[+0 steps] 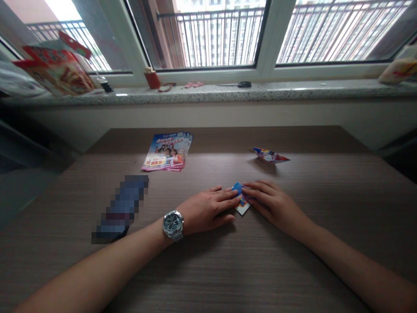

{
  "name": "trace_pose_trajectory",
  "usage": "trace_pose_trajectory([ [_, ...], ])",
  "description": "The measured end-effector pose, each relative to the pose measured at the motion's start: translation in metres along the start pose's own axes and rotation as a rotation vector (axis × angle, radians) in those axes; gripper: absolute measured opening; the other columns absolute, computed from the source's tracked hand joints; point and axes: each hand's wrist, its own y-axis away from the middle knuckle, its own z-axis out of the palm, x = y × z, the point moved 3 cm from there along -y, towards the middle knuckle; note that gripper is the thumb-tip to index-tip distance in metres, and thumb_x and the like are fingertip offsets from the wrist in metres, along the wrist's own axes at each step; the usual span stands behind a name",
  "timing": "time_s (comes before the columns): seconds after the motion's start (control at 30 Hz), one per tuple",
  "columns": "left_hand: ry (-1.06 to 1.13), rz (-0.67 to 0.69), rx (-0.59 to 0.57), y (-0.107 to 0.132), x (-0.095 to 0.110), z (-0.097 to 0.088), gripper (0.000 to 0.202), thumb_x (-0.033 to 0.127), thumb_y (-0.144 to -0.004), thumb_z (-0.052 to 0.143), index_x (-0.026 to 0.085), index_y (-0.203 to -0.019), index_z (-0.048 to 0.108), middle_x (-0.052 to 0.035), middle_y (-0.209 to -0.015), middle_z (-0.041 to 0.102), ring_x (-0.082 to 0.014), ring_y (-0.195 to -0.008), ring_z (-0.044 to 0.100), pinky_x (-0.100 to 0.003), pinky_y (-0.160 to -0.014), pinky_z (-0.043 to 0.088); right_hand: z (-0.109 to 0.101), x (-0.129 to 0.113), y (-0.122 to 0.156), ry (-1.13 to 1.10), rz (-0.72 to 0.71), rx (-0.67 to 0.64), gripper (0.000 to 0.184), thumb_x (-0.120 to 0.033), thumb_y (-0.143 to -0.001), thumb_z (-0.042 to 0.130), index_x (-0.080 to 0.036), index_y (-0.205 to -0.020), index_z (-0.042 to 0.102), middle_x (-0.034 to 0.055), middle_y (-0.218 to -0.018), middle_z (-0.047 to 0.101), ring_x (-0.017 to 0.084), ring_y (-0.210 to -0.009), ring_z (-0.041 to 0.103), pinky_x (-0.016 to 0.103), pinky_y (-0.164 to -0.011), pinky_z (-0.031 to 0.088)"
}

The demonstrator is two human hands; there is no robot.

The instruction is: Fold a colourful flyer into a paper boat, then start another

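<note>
Left hand (206, 211) and right hand (273, 204) lie flat, holding small folded glossy paper (241, 200) between their fingertips, lower middle, on woodgrain desk (208, 269). Steel watch (173, 224) on left wrist. Pixelated object (122, 208) left. Farther: flyer (167, 152) printed "89.9", paper boat (270, 155). Top: speckled granite sill (208, 93), black-handled scissors (243, 84).

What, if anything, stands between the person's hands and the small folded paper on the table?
Nothing visible does: the left hand and right hand both touch the small folded paper directly. The leaflets and another folded paper lie farther up the table.
</note>
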Motion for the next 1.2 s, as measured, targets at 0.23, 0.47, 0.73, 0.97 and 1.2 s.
trace_pose_trajectory([
  [0.23, -0.001, -0.004, -0.016, -0.0004, 0.0013, 0.0003, 0.050, 0.038, -0.101, 0.054, 0.020, -0.147, 0.047, -0.0148, -0.150, 0.049, -0.0259, -0.139, 0.050, -0.049, -0.118, 0.038, 0.0042, 0.0012, 0.0013, 0.015, -0.007, -0.006, 0.035, -0.021, -0.099, 0.055, -0.027, -0.133, 0.064, 0.0071, -0.133, 0.068, 0.026, -0.124, 0.061, 0.050, -0.103, 0.053],
  [0.47, -0.059, 0.022, -0.029, -0.0005, 0.0053, -0.0007, 0.050, 0.046, -0.100, 0.052, 0.025, -0.146, 0.048, -0.0148, -0.153, 0.045, -0.0303, -0.139, 0.048, -0.053, -0.116, 0.039, 0.0021, 0.0001, 0.0002, 0.005, 0.002, -0.001, 0.034, -0.023, -0.099, 0.055, -0.028, -0.131, 0.066, 0.0072, -0.132, 0.069, 0.026, -0.121, 0.063, 0.049, -0.102, 0.054],
  [0.73, -0.121, 0.019, 0.050, 0.0004, 0.0028, -0.0033, 0.039, 0.037, -0.101, 0.052, 0.027, -0.139, 0.056, -0.0105, -0.150, 0.051, -0.0269, -0.132, 0.055, -0.048, -0.114, 0.043, 0.0025, -0.0002, 0.0012, 0.026, 0.010, -0.029, 0.035, -0.022, -0.100, 0.053, -0.026, -0.132, 0.064, 0.0079, -0.134, 0.067, 0.026, -0.123, 0.062, 0.051, -0.104, 0.052],
  [0.97, -0.172, -0.005, 0.086, -0.0003, 0.0010, -0.0074, 0.034, 0.034, -0.101, 0.054, 0.026, -0.133, 0.061, -0.0095, -0.143, 0.057, -0.0269, -0.131, 0.056, -0.047, -0.110, 0.048, -0.0021, -0.0007, 0.0017, 0.012, 0.005, -0.010, 0.031, -0.020, -0.098, 0.055, -0.027, -0.125, 0.068, 0.0090, -0.132, 0.068, 0.027, -0.123, 0.061, 0.051, -0.105, 0.052],
  [1.2, -0.201, -0.037, 0.040, -0.0014, -0.0020, -0.0080, 0.037, 0.038, -0.103, 0.049, 0.024, -0.135, 0.060, -0.0077, -0.142, 0.059, -0.0271, -0.129, 0.057, -0.046, -0.110, 0.048, -0.0041, -0.0009, 0.0035, 0.021, 0.001, -0.032, 0.029, -0.022, -0.098, 0.055, -0.027, -0.123, 0.069, 0.0080, -0.132, 0.068, 0.027, -0.126, 0.059, 0.051, -0.105, 0.051],
])
